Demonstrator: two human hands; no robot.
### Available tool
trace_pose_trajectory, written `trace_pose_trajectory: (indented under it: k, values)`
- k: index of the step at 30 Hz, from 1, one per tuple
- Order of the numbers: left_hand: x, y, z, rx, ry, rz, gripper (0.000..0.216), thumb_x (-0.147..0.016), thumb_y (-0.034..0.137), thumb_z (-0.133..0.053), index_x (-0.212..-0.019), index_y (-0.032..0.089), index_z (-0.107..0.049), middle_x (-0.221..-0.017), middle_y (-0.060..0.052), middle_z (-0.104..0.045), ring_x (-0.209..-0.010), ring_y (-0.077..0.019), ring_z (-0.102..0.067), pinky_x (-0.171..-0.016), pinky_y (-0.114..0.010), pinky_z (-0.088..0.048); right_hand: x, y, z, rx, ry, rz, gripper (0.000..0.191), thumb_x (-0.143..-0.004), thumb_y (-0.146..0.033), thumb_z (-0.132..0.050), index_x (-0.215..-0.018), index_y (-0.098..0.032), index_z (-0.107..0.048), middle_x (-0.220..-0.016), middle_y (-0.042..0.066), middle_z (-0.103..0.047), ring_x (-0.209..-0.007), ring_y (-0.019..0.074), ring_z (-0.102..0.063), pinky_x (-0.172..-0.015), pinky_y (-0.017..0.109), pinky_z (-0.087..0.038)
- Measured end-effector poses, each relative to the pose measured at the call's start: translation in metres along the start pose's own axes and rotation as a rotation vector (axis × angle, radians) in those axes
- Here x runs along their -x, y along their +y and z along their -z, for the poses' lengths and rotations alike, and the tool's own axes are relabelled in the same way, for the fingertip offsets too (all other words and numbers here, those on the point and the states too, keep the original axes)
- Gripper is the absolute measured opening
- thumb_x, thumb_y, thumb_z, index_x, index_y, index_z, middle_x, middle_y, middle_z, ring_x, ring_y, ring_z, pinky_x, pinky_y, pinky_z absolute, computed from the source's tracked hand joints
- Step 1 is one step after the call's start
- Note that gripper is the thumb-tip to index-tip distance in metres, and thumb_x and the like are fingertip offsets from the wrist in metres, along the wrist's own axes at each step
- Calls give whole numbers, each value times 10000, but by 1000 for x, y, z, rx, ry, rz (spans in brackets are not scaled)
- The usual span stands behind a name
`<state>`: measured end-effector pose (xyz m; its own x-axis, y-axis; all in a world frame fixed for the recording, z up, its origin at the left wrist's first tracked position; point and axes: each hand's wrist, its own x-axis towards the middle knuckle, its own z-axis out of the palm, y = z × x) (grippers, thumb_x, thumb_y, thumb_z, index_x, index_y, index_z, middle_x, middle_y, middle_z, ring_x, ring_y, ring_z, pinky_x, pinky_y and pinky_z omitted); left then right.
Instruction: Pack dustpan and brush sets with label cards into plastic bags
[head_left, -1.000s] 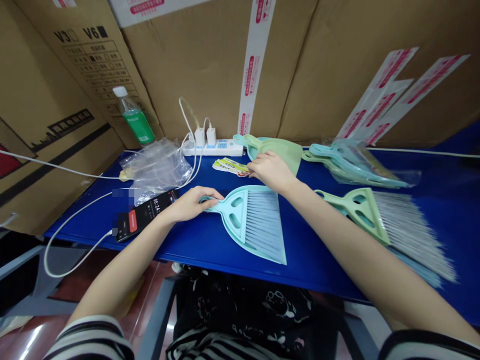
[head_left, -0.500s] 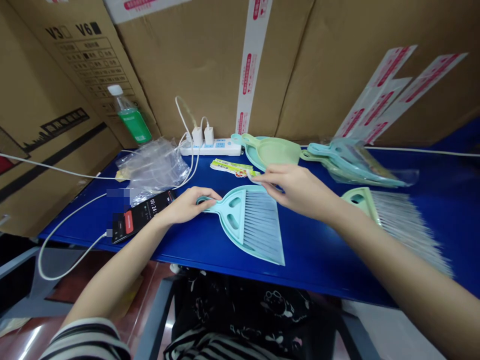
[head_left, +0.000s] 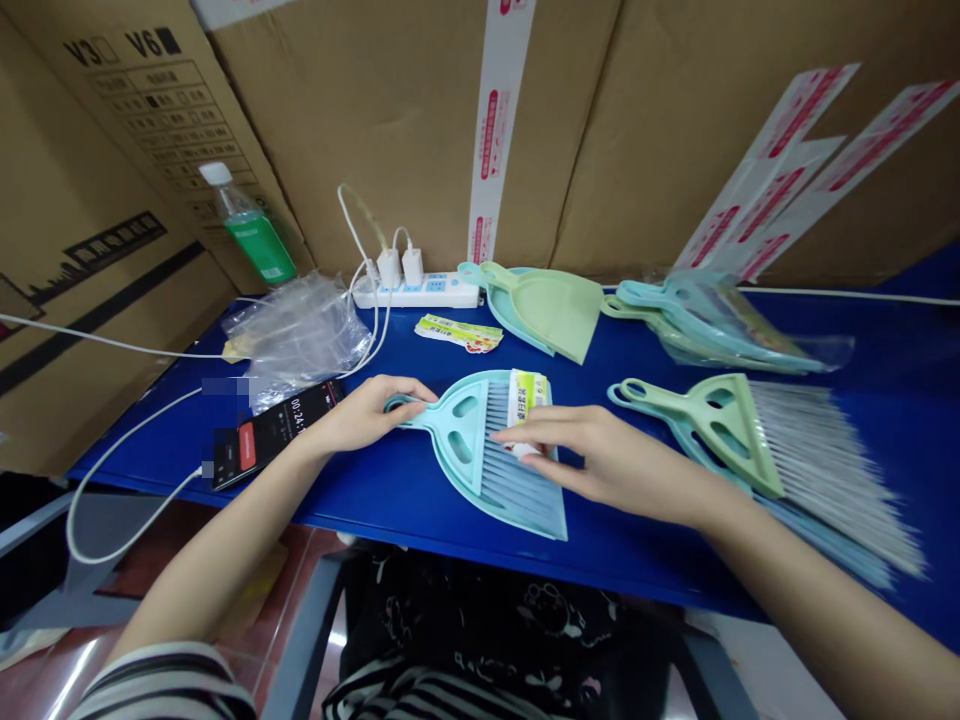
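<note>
A light-blue hand brush (head_left: 487, 450) with grey bristles lies in a matching dustpan on the blue table (head_left: 420, 490). My left hand (head_left: 367, 412) is closed around the end of the brush handle. My right hand (head_left: 592, 460) pinches a small yellow-green and white paper label (head_left: 523, 400) and holds it flat on the bristles. A second label (head_left: 457, 333) lies farther back on the table.
A green brush (head_left: 750, 440) over a blue dustpan lies at the right. Green and blue dustpans (head_left: 551, 310) and a bagged stack (head_left: 705, 320) sit behind. At the left are a phone (head_left: 266, 438), plastic bags (head_left: 300, 335), a power strip (head_left: 416, 290), a bottle (head_left: 247, 230). Cardboard boxes (head_left: 420, 120) wall the back.
My right hand came from the label pile at the back to the brush bristles, carrying one label with it. My left hand stayed on the brush handle.
</note>
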<state>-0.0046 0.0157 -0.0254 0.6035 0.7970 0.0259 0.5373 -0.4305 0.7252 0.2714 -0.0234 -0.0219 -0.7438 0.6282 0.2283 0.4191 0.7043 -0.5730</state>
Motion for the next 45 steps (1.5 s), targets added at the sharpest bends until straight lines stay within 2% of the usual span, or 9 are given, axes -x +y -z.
trace_pose_trajectory:
  k: [3,6,11,16,20,26,34,39,45]
  values:
    - [0,1,0,0,5,10,236,-887,301,-508,-963,155,-677,-946,-46,-728,-848,-163,-648,-797,-278,-487,2,2,3,-80,-14,-27,316,-942,-359,-510,-1184,-243,-679,-867,26,-719,-764,153,-674,-736,299,-543]
    - [0,2,0,3,0,23,239,-884,313,-510,-961,159,-676,-948,-47,-728,-851,-164,-647,-796,-275,-486,7,12,3,58,61,-117,500,-916,-504,-503,-1316,-218,-596,-1175,108,-686,-1088,249,-639,-936,422,-506]
    - [-1,3,0,2,-1,23,229,-881,304,-508,-954,164,-673,-938,-40,-724,-840,-157,-642,-794,-276,-486,13,29,-9,296,-41,-278,984,-780,-748,-493,-1486,-77,-356,-1557,211,-272,-1450,364,-155,-1142,564,-240]
    - [-1,3,0,11,-4,5,225,-883,295,-508,-955,155,-670,-933,-46,-721,-833,-154,-639,-804,-280,-490,11,26,-15,273,-141,-333,1002,-806,-765,-420,-1521,-84,-255,-1603,177,-4,-1445,339,70,-1161,560,-114]
    - [0,3,0,9,-6,9,218,-880,290,-506,-955,160,-664,-929,-43,-717,-827,-152,-633,-794,-280,-488,10,23,-14,234,-189,-345,985,-818,-747,-427,-1541,-118,-198,-1594,189,69,-1436,358,89,-1144,590,-101]
    - [-1,4,0,13,-5,16,215,-880,291,-508,-955,165,-665,-931,-40,-719,-828,-151,-632,-787,-278,-487,12,26,-12,225,-143,-323,944,-810,-736,-453,-1535,-167,-251,-1610,200,-49,-1447,406,-24,-1112,643,-185]
    - [0,1,-3,91,-44,27,217,-881,299,-541,-973,155,-675,-945,-54,-724,-814,-147,-642,-768,-276,-503,7,44,-4,331,234,-341,593,-962,-504,-267,-1339,-148,-554,-1257,176,-625,-1172,343,-529,-976,598,-425]
    - [1,3,-6,191,-111,47,246,-878,334,-564,-998,149,-673,-933,-61,-716,-744,-130,-631,-691,-256,-517,1,51,-6,352,272,-324,463,-957,-365,-306,-1067,-146,-699,-1025,170,-706,-950,320,-588,-843,548,-480]
    - [2,7,-7,268,-167,28,209,-880,279,-548,-975,139,-670,-842,-36,-701,-676,-103,-598,-658,-226,-498,-3,53,-3,331,317,-293,317,-924,-285,-370,-792,-232,-653,-841,108,-704,-832,282,-609,-778,477,-490]
